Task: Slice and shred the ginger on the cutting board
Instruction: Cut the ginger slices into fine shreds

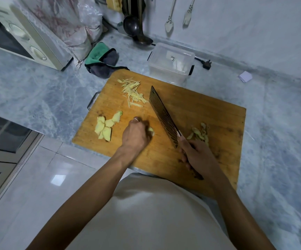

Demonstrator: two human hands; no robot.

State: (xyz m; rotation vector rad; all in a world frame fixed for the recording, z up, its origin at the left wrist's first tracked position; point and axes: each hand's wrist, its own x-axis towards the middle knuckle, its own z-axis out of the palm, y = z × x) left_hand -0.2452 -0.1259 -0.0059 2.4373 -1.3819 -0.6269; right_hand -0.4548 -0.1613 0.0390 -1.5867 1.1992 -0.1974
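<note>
Ginger on rectangular wooden cutting board [191,112], in four lots: pale yellow peeled slices [105,128], roughly five or six overlapping, at board's left; heap of thin yellow shreds [132,92] toward far edge, too many to count; small pale ginger piece [151,131] under left hand [135,135]; brownish ginger peelings [200,132] at right, just beyond knife hand. Left hand fingers curled down over small piece, pressing it to board, ring on one finger. Right hand [196,156] wrapped tight round handle of one broad ridged dark cleaver [164,118], blade angled away across board's middle, between shreds and peelings, just right of held piece. No readable writing or brand anywhere; small mark on lid of clear plastic lidded box [171,62] beyond board too blurred to make out. Two pale hanging utensils [169,24] on wall, one dark ladle [131,26], one green and grey cloth [101,60], one cream microwave [19,33] at far left, all on or above grey marble counter [37,91].
</note>
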